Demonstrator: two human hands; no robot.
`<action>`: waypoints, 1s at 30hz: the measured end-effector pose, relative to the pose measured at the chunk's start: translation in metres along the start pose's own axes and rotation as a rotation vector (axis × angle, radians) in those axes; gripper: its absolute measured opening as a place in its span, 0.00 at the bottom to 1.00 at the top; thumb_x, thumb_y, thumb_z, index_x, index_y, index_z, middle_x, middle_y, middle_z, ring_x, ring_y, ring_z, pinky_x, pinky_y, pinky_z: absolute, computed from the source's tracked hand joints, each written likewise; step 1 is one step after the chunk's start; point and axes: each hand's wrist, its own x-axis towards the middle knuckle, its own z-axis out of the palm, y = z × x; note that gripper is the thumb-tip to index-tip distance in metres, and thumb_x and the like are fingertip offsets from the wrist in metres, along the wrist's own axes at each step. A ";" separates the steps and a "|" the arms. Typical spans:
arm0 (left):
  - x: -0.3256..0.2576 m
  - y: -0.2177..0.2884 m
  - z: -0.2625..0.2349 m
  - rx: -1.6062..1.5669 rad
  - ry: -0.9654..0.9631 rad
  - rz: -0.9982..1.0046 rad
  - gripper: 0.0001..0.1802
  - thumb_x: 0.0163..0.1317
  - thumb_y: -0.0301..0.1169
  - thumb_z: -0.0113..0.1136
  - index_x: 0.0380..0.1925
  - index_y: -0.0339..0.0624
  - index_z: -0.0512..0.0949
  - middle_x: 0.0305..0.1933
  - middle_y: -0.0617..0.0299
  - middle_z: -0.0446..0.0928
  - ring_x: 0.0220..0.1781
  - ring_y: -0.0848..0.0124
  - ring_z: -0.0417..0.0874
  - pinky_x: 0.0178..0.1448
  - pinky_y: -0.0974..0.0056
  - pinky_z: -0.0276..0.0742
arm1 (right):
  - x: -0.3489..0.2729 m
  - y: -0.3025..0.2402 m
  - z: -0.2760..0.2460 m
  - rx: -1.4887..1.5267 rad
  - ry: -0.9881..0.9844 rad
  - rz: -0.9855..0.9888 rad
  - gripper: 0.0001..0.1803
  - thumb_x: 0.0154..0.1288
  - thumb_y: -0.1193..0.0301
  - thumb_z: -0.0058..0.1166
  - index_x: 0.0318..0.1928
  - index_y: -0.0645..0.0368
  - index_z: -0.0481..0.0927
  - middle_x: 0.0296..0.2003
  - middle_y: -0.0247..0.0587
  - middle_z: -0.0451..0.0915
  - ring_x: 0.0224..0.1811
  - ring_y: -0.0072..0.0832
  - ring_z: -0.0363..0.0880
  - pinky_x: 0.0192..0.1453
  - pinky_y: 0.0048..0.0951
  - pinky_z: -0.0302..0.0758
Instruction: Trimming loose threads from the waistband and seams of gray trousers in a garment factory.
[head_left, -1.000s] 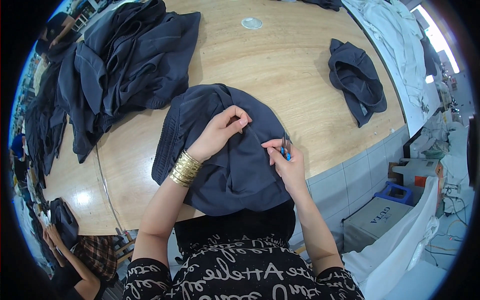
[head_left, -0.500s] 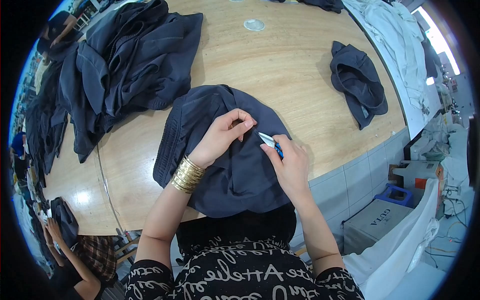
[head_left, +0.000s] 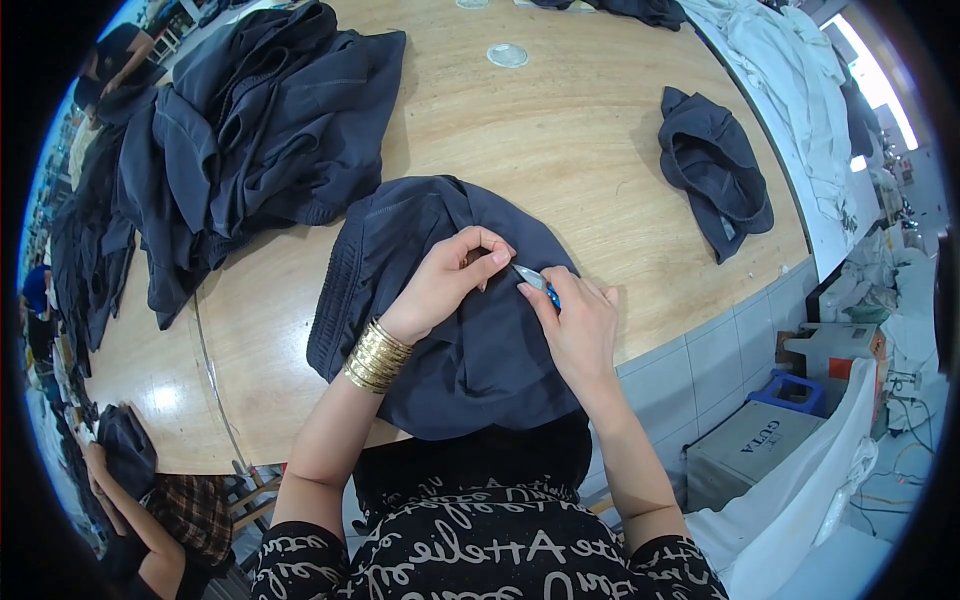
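Observation:
A dark grey garment [head_left: 500,350] with a gathered elastic waistband lies spread before me at the table's near edge. My left hand [head_left: 445,285], with gold bangles at the wrist, rests over it. Thumb and forefinger pinch a small bit of the dark cloth, mostly hidden by the fingertips. My right hand [head_left: 582,325] is wrapped round a pair of thread snips [head_left: 532,278] with bright blades and a blue handle. The blade tips point left and lie right beside the left fingertips. Whether they touch a thread is too small to tell.
A heap of dark garments [head_left: 270,130] covers the far left of the wooden table [head_left: 560,130]. At the right lies a small folded dark piece [head_left: 715,170]. White cloth [head_left: 780,90] lies beyond. A grey box [head_left: 750,450] stands on the floor; a co-worker's arm [head_left: 135,510] shows lower left.
The snips' blades look closer together than before, and the right fingers have closed a little. Both hands stay in nearly the same place. The co-worker's arms at the lower left have shifted slightly.

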 end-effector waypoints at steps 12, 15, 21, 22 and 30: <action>-0.075 0.019 0.059 0.616 -0.855 0.191 0.08 0.67 0.33 0.53 0.33 0.40 0.77 0.32 0.57 0.77 0.34 0.60 0.80 0.40 0.59 0.78 | 0.007 0.000 -0.022 0.378 0.074 0.371 0.17 0.60 0.61 0.63 0.42 0.58 0.75 0.28 0.41 0.78 0.29 0.34 0.78 0.36 0.34 0.74; -0.064 0.029 0.028 0.536 -0.240 0.331 0.08 0.65 0.31 0.53 0.35 0.39 0.78 0.33 0.54 0.78 0.38 0.55 0.80 0.42 0.57 0.76 | -0.012 -0.007 -0.011 0.350 -0.086 0.150 0.24 0.53 0.60 0.69 0.46 0.55 0.75 0.35 0.40 0.80 0.31 0.33 0.80 0.36 0.30 0.76; -0.072 0.030 -0.049 0.753 0.577 0.287 0.09 0.60 0.23 0.59 0.41 0.41 0.79 0.40 0.57 0.79 0.38 0.64 0.80 0.40 0.65 0.75 | -0.042 -0.004 -0.012 0.200 -0.191 0.137 0.24 0.51 0.64 0.70 0.46 0.57 0.74 0.39 0.40 0.79 0.34 0.38 0.82 0.35 0.32 0.78; -0.079 0.032 -0.058 0.723 0.684 0.259 0.11 0.60 0.24 0.60 0.43 0.42 0.79 0.42 0.58 0.79 0.39 0.66 0.80 0.40 0.66 0.75 | -0.047 -0.001 -0.013 0.210 -0.201 0.133 0.24 0.51 0.64 0.70 0.46 0.57 0.74 0.39 0.40 0.79 0.34 0.38 0.82 0.35 0.32 0.78; -0.105 -0.014 -0.104 0.487 0.678 0.009 0.19 0.64 0.37 0.60 0.51 0.38 0.77 0.48 0.55 0.80 0.46 0.69 0.80 0.48 0.66 0.76 | -0.037 0.015 -0.017 0.236 -0.124 0.008 0.12 0.50 0.82 0.62 0.35 0.59 0.75 0.29 0.39 0.78 0.27 0.36 0.80 0.30 0.32 0.74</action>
